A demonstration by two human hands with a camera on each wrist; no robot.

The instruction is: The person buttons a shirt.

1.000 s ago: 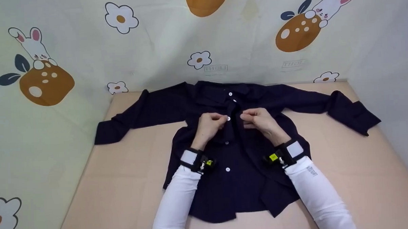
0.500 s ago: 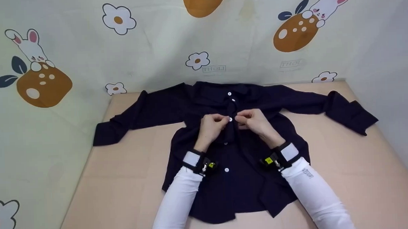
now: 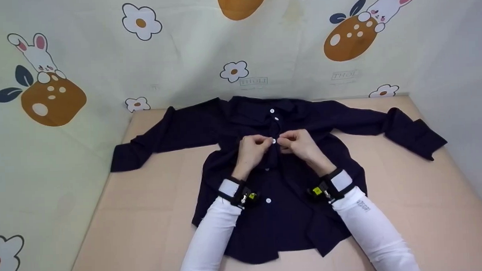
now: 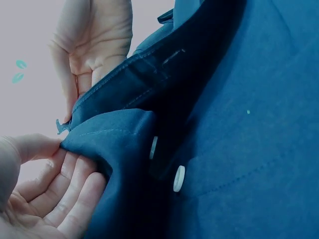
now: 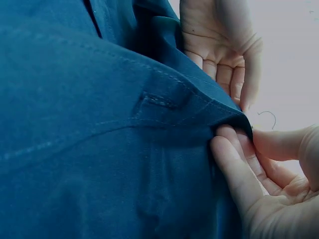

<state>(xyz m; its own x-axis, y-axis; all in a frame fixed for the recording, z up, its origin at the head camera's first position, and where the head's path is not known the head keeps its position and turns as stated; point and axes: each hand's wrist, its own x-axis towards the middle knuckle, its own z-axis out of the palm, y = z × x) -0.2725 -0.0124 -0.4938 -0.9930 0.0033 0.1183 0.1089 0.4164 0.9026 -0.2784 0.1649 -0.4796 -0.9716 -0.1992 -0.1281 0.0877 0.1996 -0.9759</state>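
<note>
A dark navy button-up shirt [image 3: 248, 223] lies spread with its collar at the far side and its front partly undone. At chest height my left hand [image 3: 249, 153] pinches the front edge beside a white button [image 3: 274, 141]. My right hand [image 3: 303, 147] pinches the opposite front edge close by, the fingertips of both hands nearly meeting. In the right wrist view, a stitched buttonhole [image 5: 158, 101] shows on the strip my right fingers grip. Lower down the left strip, the left wrist view shows two white buttons, the nearer button [image 4: 179, 179] standing edge-on.
Beneath the shirt is a pale peach table surface [image 3: 147, 219]. One sleeve [image 3: 184, 125] stretches left, and the other sleeve [image 3: 409, 135] goes right with its cuff folded. A patterned cloth wall [image 3: 189, 45] rises behind the table and along both sides.
My right hand has moved left with its shirt edge, closing the gap to my left hand. The left hand and its button have shifted slightly right.
</note>
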